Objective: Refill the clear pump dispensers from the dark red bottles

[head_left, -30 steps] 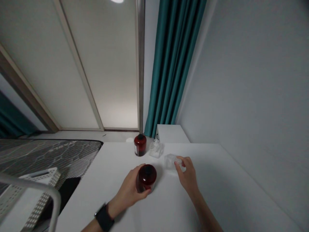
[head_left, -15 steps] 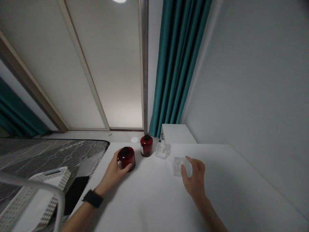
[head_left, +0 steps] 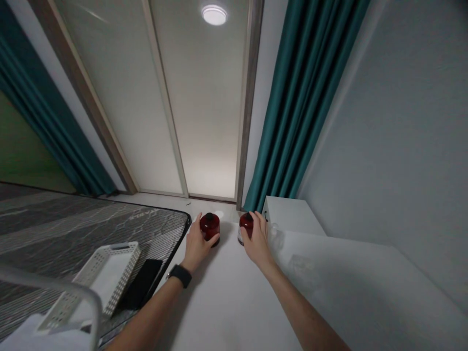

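Grip is closed on both sides: the left hand [head_left: 197, 247] is curved around one dark red bottle [head_left: 210, 226] and the right hand [head_left: 258, 239] around a second dark red bottle [head_left: 245, 227], both upright with black caps, at the far end of a white table [head_left: 226, 312]. A wristwatch [head_left: 180, 275] is worn on the left wrist; a white plastic basket [head_left: 107, 273] and a black phone [head_left: 141, 284] are seen off to the left.

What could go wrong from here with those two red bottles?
The dark red bottle under the left hand stands near the white table's edge, so a slip might send it onto the mattress. The second dark red bottle, under the right hand, sits beside a clear glass bottle that it could knock.
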Available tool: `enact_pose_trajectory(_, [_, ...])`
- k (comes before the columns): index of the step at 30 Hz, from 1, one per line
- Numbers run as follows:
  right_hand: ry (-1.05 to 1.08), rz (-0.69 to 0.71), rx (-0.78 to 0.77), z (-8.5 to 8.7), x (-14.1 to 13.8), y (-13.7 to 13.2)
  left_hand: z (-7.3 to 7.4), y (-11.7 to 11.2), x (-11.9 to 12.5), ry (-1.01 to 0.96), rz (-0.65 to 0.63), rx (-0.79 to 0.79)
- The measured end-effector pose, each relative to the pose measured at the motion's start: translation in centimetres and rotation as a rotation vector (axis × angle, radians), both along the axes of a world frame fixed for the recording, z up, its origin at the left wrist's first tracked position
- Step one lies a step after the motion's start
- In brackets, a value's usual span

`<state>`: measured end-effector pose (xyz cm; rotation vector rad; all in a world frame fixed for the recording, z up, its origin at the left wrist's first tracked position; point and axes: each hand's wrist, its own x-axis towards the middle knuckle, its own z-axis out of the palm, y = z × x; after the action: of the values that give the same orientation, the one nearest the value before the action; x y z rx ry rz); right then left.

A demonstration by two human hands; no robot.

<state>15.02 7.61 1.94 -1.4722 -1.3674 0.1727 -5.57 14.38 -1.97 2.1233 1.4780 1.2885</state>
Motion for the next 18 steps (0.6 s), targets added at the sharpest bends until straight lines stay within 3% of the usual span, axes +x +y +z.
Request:
enact_pose_trajectory(4, [0.071,-0.005,-0.018,-0.8,-0.6,2.8,1.2,0.3,-1.5,0.052,-0.039,0.001])
enact_pose_trajectory(9, [0.133,0.175,0.014,-1.3,-1.9,4.0,3.7,1.3,-3.4,0.031,-0.287,-0.065])
enact_pose_trajectory(11, [0.166,0.247,0.016,-1.5,-2.7,4.6,4.4,1.8,-3.6,0.03,-0.33,-0.099])
enact_pose_trajectory(18, [0.336,0.315,-0.051,-2.5,-5.1,7.0,5.0,3.2,-3.0,-0.032,-0.234,-0.198])
